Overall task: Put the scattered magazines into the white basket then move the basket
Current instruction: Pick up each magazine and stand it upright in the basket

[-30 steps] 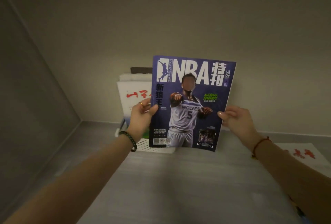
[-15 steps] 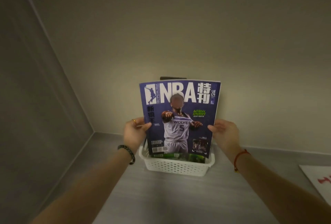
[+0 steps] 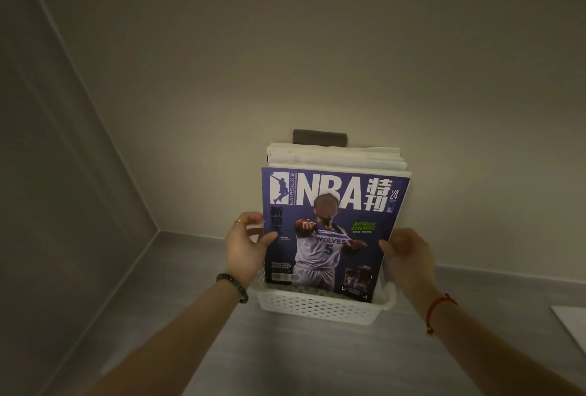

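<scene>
A blue NBA magazine (image 3: 333,224) stands upright in the white perforated basket (image 3: 320,308), its cover facing me. My left hand (image 3: 245,248) grips its left edge, thumb on the cover. On the other side my right hand (image 3: 404,256) holds the right edge. Behind it several more magazines (image 3: 336,156) stand in the basket, only their white top edges showing. The basket sits on the grey floor against the wall.
A beige wall rises right behind the basket, with a dark plate (image 3: 319,137) on it above the magazines. A grey wall (image 3: 63,205) closes the left side. A white sheet or magazine corner (image 3: 570,326) lies on the floor at the far right.
Both hands carried the NBA magazine left and down from in front of the basket; it now stands inside the basket in front of the others. The view has shifted right and upward.
</scene>
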`<state>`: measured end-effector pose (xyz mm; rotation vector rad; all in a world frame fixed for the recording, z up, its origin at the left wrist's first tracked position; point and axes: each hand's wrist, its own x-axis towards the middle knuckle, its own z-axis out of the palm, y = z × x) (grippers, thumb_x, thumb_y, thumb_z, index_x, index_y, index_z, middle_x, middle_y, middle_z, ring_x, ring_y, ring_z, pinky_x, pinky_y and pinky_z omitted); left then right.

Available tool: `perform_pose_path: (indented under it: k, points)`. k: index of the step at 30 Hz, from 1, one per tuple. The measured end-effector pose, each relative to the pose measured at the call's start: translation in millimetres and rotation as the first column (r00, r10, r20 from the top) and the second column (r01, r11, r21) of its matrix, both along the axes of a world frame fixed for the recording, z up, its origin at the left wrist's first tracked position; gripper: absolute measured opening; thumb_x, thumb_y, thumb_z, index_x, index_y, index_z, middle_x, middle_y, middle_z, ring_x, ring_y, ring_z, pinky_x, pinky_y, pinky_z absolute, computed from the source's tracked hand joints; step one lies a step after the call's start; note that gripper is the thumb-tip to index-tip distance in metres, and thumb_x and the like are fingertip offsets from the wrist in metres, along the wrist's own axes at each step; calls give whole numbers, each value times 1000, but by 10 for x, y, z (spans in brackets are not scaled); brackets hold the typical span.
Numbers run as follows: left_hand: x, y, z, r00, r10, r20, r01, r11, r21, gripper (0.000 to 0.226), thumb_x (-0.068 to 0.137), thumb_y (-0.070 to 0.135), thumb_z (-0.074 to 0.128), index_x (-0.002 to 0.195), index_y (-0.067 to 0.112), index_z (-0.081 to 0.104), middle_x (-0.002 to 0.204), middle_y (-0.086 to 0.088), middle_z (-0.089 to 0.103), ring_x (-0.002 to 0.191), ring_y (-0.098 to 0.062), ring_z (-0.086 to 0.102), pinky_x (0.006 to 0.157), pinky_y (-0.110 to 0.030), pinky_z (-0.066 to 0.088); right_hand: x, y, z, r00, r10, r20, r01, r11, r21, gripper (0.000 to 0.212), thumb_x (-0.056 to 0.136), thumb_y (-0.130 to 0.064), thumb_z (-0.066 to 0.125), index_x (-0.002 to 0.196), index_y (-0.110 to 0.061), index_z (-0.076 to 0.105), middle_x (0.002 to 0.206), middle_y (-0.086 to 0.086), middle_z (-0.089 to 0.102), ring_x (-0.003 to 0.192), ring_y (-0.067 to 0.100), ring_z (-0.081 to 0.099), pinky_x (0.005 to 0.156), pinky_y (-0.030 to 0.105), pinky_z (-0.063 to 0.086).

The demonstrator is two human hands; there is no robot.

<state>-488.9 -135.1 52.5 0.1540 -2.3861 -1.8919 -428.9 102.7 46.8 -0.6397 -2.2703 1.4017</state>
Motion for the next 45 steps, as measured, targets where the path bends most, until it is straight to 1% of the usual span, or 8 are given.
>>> perform_pose_path:
  k: [5, 8, 16, 20, 28, 33, 41, 45]
  points:
    - [-59, 166, 165, 985, -172, -21, 173, 969, 174, 61, 82, 16, 63, 132, 21, 30, 122, 4, 50, 114, -16, 51, 87, -29, 53, -166, -18, 175, 990, 118, -83, -130, 977, -168, 71, 73, -13, 72, 131, -14, 31, 128, 3, 47, 112, 19, 49, 90, 42, 49]
    - [-122, 263, 275, 970, -243, -6, 232, 920, 317, 53, 85, 26, 57, 130, 26, 29, 108, 10, 55, 93, -4, 57, 59, -13, 52, -266, -102, 270, 976, 169, -138, -198, 952, -235, 68, 70, -10, 74, 125, -14, 34, 114, 0, 54, 100, 19, 57, 81, 39, 52]
    - [-260, 283, 212, 979, -205, -6, 186, 880, 437, 38, 86, 38, 52, 120, 29, 39, 103, 11, 62, 90, -7, 62, 56, -15, 54, -305, -175, 267, 967, 116, -226, -179, 942, -285, 49, 75, -13, 70, 110, -25, 37, 92, -15, 54, 80, 4, 58, 62, 23, 50]
    - [-248, 294, 177, 983, -181, -20, 176, 918, 356, 39, 86, 40, 51, 120, 29, 38, 104, 12, 60, 91, -5, 60, 54, -12, 53, -245, -76, 246, 962, 215, -168, -249, 944, -217, 54, 77, -9, 67, 120, -21, 36, 102, -9, 53, 87, 7, 55, 71, 27, 50]
    - [68, 313, 108, 997, 14, 77, -32, 971, 239, 55, 87, 32, 55, 134, 11, 34, 124, -1, 48, 111, -19, 50, 98, -39, 45, 68, 379, 168, 935, 355, -10, -350, 916, -197, 75, 77, -1, 65, 139, -17, 26, 141, 6, 38, 127, 22, 38, 91, 32, 41]
    - [561, 436, -21, 981, 183, 57, -191, 953, 236, 28, 89, 15, 53, 115, 11, 43, 99, -1, 50, 94, -17, 48, 85, -31, 42, 696, 904, -20, 968, 242, 72, -223, 953, -202, 68, 75, 13, 61, 135, -6, 34, 137, 28, 39, 123, 41, 43, 93, 40, 40]
    - [1302, 1606, -28, 939, -297, 176, 264, 947, 185, 26, 93, 13, 44, 116, 2, 52, 87, -3, 57, 71, -11, 54, 62, -22, 42, 1677, 1924, 2, 961, 156, 229, -123, 981, -151, 64, 78, 2, 64, 135, -7, 35, 136, 22, 42, 123, 37, 45, 94, 39, 41]
    - [1659, 2450, -127, 860, -438, 261, 392, 895, 213, 30, 94, 16, 43, 120, 3, 51, 104, -7, 56, 85, -19, 56, 68, -23, 44, 2191, 2552, -47, 960, 74, 270, -44, 992, -118, 61, 77, 7, 63, 131, -2, 38, 131, 26, 45, 118, 37, 47, 87, 35, 40]
